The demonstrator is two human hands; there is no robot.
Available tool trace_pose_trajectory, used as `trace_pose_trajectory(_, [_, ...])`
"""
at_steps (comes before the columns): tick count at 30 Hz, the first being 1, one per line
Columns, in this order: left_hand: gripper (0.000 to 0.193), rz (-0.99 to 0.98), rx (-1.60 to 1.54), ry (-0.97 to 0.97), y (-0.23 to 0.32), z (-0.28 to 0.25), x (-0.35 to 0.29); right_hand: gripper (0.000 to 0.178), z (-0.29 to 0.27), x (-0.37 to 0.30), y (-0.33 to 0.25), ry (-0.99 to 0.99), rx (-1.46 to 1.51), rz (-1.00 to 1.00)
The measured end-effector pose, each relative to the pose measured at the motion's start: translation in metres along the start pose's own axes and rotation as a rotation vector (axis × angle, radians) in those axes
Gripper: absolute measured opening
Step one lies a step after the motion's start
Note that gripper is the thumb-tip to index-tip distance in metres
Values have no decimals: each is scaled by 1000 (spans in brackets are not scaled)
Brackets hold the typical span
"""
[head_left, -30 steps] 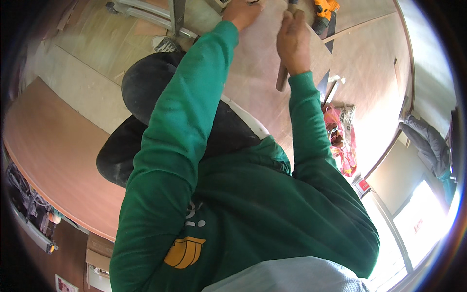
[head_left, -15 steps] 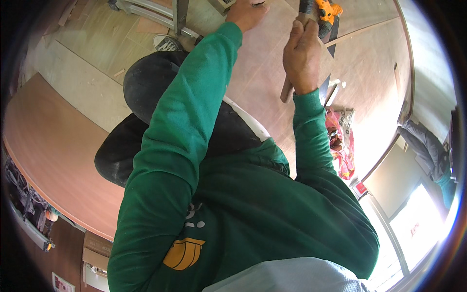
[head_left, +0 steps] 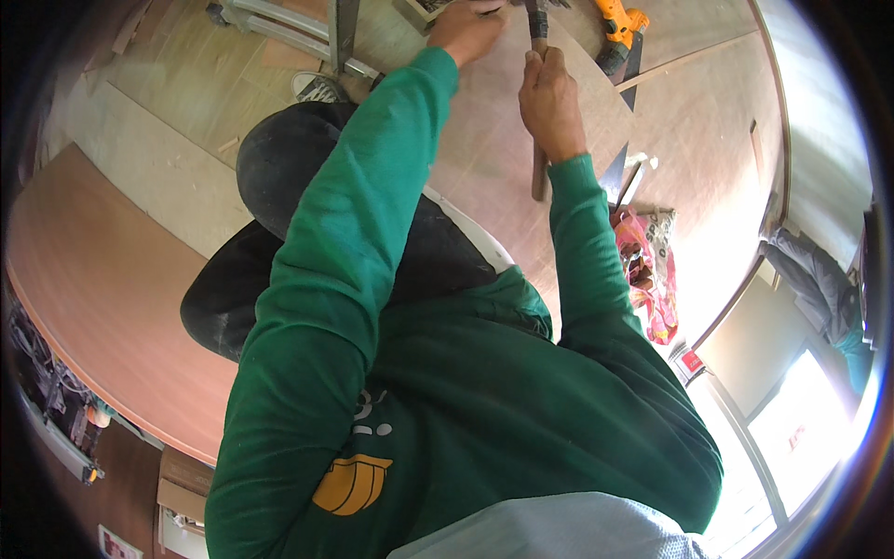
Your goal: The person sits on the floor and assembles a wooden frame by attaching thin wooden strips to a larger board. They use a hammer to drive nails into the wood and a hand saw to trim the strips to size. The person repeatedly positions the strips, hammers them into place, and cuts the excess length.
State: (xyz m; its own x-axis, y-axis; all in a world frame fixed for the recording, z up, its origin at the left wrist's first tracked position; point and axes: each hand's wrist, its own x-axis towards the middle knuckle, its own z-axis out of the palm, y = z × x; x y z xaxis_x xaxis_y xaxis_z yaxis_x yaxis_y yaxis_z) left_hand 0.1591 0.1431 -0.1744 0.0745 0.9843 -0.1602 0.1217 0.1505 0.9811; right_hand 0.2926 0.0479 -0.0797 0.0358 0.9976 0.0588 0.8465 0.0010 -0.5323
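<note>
My right hand is wrapped round the wooden handle of a hammer. The black-wrapped neck points away from me, and the head is partly cut off at the upper edge. Close to the hammer head, on its left, my left hand has its fingers curled together over the light wooden panel. What those fingers pinch, if anything, is too small and too near the edge to make out. Just left of that hand, part of a small open box shows.
An orange cordless drill lies on the panel at the far right, beside dark flat blades. Nearer is a pink plastic bag. A metal frame stands at upper left, near a sneaker. A curved brown board lies left.
My right hand has swung the hammer leftward, bringing its head close to my left hand. The left hand has shifted only slightly.
</note>
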Motion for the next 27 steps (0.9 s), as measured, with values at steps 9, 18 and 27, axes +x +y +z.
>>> trace_pose_trajectory(9, [43,93,-89,-34,-21,-2,3,20,-32,-10,-46,131,96,-6])
trace_pose_trajectory(18, [43,164,-107,12,-28,-2,7,22,-52,1,-49,37,-11,-16])
trace_pose_trajectory(27, [39,-128,-30,-32,15,-11,1,23,-27,17,5,8,-136,-43])
